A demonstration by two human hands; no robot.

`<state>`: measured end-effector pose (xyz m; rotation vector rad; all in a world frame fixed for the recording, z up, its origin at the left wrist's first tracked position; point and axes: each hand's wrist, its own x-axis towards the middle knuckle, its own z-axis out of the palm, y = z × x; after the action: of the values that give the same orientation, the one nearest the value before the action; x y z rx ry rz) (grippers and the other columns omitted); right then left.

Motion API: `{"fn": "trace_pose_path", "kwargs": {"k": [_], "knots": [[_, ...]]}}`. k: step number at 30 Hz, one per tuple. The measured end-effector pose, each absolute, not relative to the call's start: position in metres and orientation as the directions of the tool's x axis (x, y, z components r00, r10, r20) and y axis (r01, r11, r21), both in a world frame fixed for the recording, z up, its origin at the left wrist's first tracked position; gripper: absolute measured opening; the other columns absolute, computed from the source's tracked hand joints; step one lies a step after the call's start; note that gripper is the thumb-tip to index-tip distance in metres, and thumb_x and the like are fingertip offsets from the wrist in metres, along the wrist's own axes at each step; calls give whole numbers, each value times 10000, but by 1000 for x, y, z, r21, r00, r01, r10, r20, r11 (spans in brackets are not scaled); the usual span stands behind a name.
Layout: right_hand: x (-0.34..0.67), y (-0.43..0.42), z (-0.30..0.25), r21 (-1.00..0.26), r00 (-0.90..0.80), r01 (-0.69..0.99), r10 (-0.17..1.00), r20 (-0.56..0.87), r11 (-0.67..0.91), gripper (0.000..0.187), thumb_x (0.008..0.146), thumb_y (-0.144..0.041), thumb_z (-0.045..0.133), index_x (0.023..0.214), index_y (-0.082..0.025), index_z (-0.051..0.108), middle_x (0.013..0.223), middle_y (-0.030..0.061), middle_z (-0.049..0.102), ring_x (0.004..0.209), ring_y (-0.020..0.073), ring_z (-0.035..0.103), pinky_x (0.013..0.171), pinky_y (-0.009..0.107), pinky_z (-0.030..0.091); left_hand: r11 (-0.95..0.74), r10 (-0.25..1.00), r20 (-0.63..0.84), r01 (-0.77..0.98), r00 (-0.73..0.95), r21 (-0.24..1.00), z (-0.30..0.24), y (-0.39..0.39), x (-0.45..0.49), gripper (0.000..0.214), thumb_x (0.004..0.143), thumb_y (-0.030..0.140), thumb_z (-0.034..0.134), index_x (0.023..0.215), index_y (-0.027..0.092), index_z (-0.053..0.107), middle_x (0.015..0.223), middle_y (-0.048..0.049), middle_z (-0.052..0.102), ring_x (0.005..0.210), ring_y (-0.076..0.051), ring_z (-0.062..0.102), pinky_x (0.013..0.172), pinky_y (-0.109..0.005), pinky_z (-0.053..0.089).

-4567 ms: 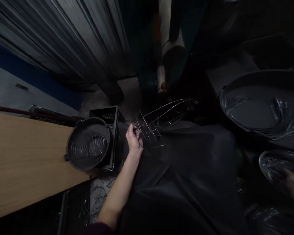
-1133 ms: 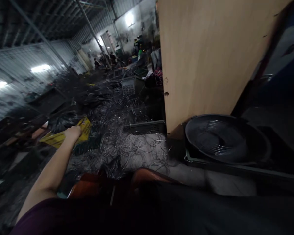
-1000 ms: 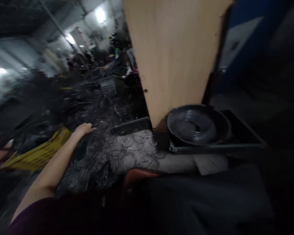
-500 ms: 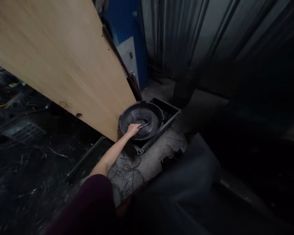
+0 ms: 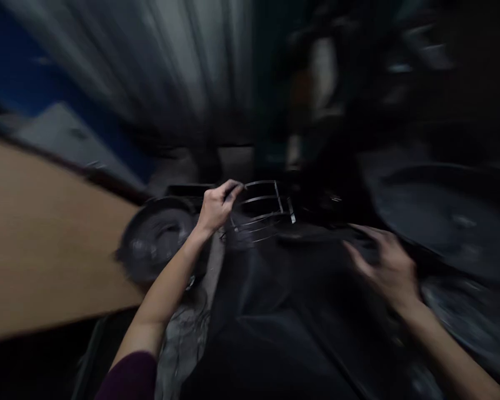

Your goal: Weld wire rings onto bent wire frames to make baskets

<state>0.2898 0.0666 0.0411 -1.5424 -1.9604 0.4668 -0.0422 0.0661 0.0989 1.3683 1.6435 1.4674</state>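
My left hand is closed on a curved wire frame, a few bent metal wires joined by short cross wires. The frame hangs off to the right of my fingertips, in front of my dark apron. On the right, my right hand is open, thumb and fingers apart, with nothing seen between them. To the left of my left forearm lies a round dark basin, its contents blurred by motion.
A large wooden board fills the left side. Beyond it are a blue panel and a corrugated wall. A big round dark surface lies at the right. Loose wires are on the floor.
My left hand has come up out of the basin with a wire frame in it. The view has swung right, so the basin now sits farther left. My right hand has come into view.
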Motion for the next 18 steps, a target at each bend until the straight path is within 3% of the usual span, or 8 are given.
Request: {"fn": "trace_pose_path", "kwargs": {"k": [2, 5, 9, 13, 15, 18], "knots": [[319, 80, 32, -585, -160, 745, 937, 311, 321, 238, 850, -351, 557, 1048, -238, 625, 1042, 95, 618, 981, 233, 589, 915, 362, 445, -78, 985, 128, 353, -119, 932, 86, 94, 16, 79, 655, 216, 762, 719, 219, 716, 630, -16, 646, 595, -148, 565, 583, -198, 342], [382, 120, 12, -499, -2, 854, 958, 287, 151, 225, 888, -333, 478, 954, -205, 650, 945, 94, 645, 904, 225, 609, 865, 346, 454, -140, 984, 46, 593, 172, 793, 52, 128, 82, 19, 709, 255, 721, 720, 268, 714, 543, -4, 596, 484, -131, 485, 526, -207, 268], [465, 176, -13, -233, 224, 948, 975, 14, -214, 295, 908, -279, 449, 1093, -137, 629, 1110, 169, 623, 1001, 262, 584, 852, 350, 431, -293, 918, -64, 779, 391, 554, 21, 144, 124, 162, 846, 347, 561, 869, 301, 714, 662, -29, 641, 582, -167, 565, 566, -233, 330], [500, 231, -44, -173, 132, 967, 950, -283, -186, 201, 758, -162, 653, 950, -111, 686, 970, 163, 678, 863, 239, 628, 725, 289, 446, -310, 939, 70, 745, 336, 590, 20, 131, 108, 327, 887, 370, 487, 1192, 321, 597, 994, -49, 661, 936, -211, 619, 839, -334, 426], [503, 247, -59, -176, 68, 974, 924, -377, -143, 172, 678, -68, 679, 839, -126, 697, 884, 136, 695, 804, 214, 639, 692, 259, 440, -242, 968, 111, 725, 225, 645, 22, 119, 89, 331, 894, 370, 472, 1199, 313, 584, 1056, -48, 648, 1006, -208, 607, 900, -349, 427], [504, 253, -74, -180, 17, 978, 904, -428, -104, 163, 679, -59, 651, 803, -158, 688, 875, 118, 697, 824, 209, 647, 713, 256, 438, -160, 986, 150, 684, 75, 712, 26, 105, 64, 285, 892, 376, 483, 1111, 263, 625, 1063, -49, 643, 987, -193, 618, 875, -320, 467]]}}
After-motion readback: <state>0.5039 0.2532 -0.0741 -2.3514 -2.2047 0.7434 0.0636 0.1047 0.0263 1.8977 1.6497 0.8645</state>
